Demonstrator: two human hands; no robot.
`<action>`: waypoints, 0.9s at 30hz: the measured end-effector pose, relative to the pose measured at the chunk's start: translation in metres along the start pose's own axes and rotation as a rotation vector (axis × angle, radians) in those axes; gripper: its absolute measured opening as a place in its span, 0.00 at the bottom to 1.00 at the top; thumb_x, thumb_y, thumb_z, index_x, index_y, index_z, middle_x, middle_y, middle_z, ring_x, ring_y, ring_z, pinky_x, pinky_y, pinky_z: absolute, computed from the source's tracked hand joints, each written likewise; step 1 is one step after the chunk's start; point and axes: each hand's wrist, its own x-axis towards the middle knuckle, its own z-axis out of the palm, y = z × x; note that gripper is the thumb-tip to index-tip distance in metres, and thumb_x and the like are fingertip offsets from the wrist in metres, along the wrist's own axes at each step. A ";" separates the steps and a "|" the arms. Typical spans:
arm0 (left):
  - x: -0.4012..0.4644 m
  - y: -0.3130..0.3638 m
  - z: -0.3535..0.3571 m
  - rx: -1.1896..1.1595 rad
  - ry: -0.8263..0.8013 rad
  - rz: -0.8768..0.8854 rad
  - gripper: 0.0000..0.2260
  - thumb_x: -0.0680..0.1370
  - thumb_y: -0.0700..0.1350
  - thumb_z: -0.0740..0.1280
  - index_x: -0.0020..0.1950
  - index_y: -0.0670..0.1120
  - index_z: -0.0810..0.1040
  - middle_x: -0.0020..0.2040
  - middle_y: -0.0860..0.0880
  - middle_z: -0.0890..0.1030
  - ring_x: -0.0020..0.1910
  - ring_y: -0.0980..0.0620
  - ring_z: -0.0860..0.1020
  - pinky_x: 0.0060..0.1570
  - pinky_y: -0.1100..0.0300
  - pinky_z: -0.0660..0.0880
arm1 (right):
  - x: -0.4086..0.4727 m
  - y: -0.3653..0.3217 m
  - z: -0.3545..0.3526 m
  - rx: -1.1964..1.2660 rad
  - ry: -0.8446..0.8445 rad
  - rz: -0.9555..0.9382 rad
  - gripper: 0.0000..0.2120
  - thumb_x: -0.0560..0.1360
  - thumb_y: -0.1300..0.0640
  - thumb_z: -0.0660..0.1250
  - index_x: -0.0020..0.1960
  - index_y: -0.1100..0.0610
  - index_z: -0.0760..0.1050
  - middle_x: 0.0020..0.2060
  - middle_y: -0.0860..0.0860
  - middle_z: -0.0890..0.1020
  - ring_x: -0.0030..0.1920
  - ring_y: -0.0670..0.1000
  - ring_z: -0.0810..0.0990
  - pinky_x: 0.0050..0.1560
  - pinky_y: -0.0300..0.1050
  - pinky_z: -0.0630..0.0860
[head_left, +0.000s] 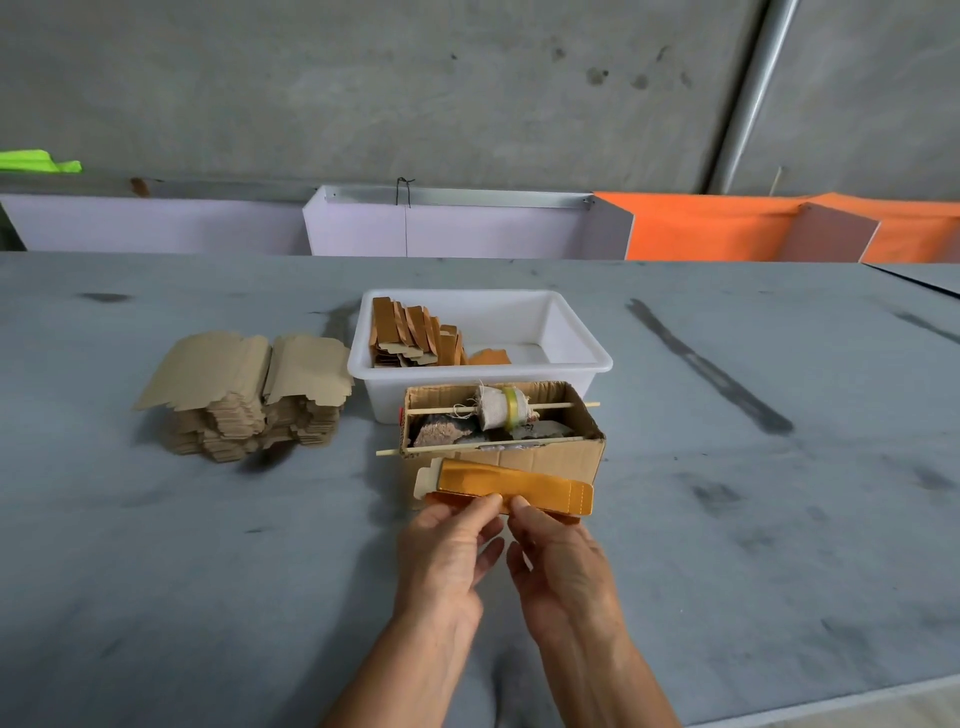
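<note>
A long, flat orange-gold carton (524, 488) is held just above the grey table, in front of a cardboard box. My left hand (447, 556) pinches its near edge on the left of centre, and my right hand (558, 561) pinches the same edge just beside it. A pale flap sticks out at the carton's left end. Behind, a white plastic tub (576, 343) holds several folded orange cartons (415, 332) standing in its left part. A tall pile of flat brown carton blanks (249, 395) lies to the left.
The open cardboard box (550, 457) carries two wooden sticks across its top, one threaded through a tape roll (506, 408). White and orange panels stand along the table's far edge below a concrete wall. The table's near edge shows at bottom right.
</note>
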 end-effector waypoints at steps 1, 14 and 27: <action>0.000 0.001 0.000 0.004 -0.002 0.001 0.06 0.72 0.33 0.70 0.37 0.42 0.78 0.33 0.46 0.82 0.35 0.49 0.79 0.37 0.58 0.75 | 0.000 0.000 0.000 -0.017 0.002 -0.007 0.08 0.70 0.69 0.69 0.39 0.57 0.76 0.29 0.51 0.82 0.37 0.49 0.78 0.42 0.43 0.70; 0.001 0.010 -0.001 0.033 0.003 0.048 0.06 0.72 0.28 0.68 0.41 0.38 0.78 0.34 0.41 0.82 0.28 0.49 0.81 0.31 0.59 0.80 | 0.001 -0.005 0.001 -0.075 0.008 0.056 0.10 0.67 0.72 0.71 0.40 0.59 0.75 0.30 0.54 0.80 0.34 0.51 0.76 0.33 0.41 0.70; 0.002 0.009 -0.007 0.049 0.054 0.072 0.07 0.71 0.25 0.67 0.43 0.36 0.78 0.38 0.38 0.82 0.35 0.44 0.82 0.27 0.60 0.79 | -0.004 -0.003 0.001 -0.138 0.017 0.118 0.12 0.66 0.73 0.72 0.40 0.62 0.73 0.26 0.55 0.79 0.30 0.51 0.76 0.30 0.43 0.68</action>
